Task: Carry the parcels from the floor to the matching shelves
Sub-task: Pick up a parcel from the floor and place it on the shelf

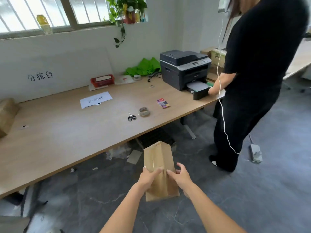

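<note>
Two hands' grip, left hand [150, 178], right hand [180, 178], parcel [159, 163] clasped between

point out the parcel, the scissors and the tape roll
parcel [158, 158]: head view, on its upper brown face above the hands
scissors [131, 117]: head view, on the black handles
tape roll [144, 112]: head view, on the roll's rim

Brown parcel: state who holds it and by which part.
Both hands hold the brown parcel in front of the camera wearer: the left hand grips its left edge, the right hand its right edge, about mid-height.
</note>
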Demonstrator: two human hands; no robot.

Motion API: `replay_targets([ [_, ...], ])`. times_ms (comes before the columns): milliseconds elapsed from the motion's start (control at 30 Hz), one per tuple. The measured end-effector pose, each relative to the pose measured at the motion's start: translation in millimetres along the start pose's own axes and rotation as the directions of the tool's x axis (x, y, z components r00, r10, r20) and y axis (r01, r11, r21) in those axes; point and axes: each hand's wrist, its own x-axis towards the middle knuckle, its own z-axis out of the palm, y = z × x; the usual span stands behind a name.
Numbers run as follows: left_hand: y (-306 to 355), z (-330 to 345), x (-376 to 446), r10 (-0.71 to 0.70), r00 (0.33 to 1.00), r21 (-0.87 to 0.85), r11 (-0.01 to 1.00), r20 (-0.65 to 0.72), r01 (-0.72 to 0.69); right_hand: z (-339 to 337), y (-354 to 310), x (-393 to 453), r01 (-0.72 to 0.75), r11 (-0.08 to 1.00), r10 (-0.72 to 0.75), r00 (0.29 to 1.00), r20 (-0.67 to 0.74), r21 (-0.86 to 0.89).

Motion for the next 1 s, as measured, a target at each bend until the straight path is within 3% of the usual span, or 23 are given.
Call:
replay_targets([
  [167,14,45,-39,0.053,0.97,0.032,0.998,0.236,-0.062,-48,4,-56,0.067,0.998,-0.065,0.993,-0.1,0.017],
  [300,25,78,-75,0.192,0.89,-0.056,0.981,0.413,-0.186,-82,16,-108,0.121,0.971,-0.063,0.962,-0.265,0.206],
  [367,26,95,-97,0.212,0.843,-0.086,0.977,0.494,-0.195,-96,25,-137,0.152,0.918,-0.025,0.943,-0.331,0.365],
  [433,24,113,-119,0.189,0.81,-0.101,0.982,0.556,-0.16,-111,39,-169,0.208,0.889,-0.015,0.903,-0.428,0.408],
  [600,11,174,-175,0.145,0.708,-0.1,0.989,0.692,-0.105,-146,84,-258,0.313,0.912,-0.06,0.741,-0.669,0.265],
  [733,4,225,-227,0.168,0.602,-0.05,0.977,0.78,-0.207,-173,117,-335,0.317,0.932,-0.039,0.565,-0.824,0.174],
  [867,-9,272,-294,0.139,0.456,0.011,0.95,0.879,-0.311,-194,155,-417,0.347,0.909,0.067,0.425,-0.903,0.23],
  [1000,-34,317,-368,0.163,0.248,-0.035,0.891,0.955,-0.452,-210,193,-503,0.367,0.897,0.141,0.291,-0.946,0.247],
])
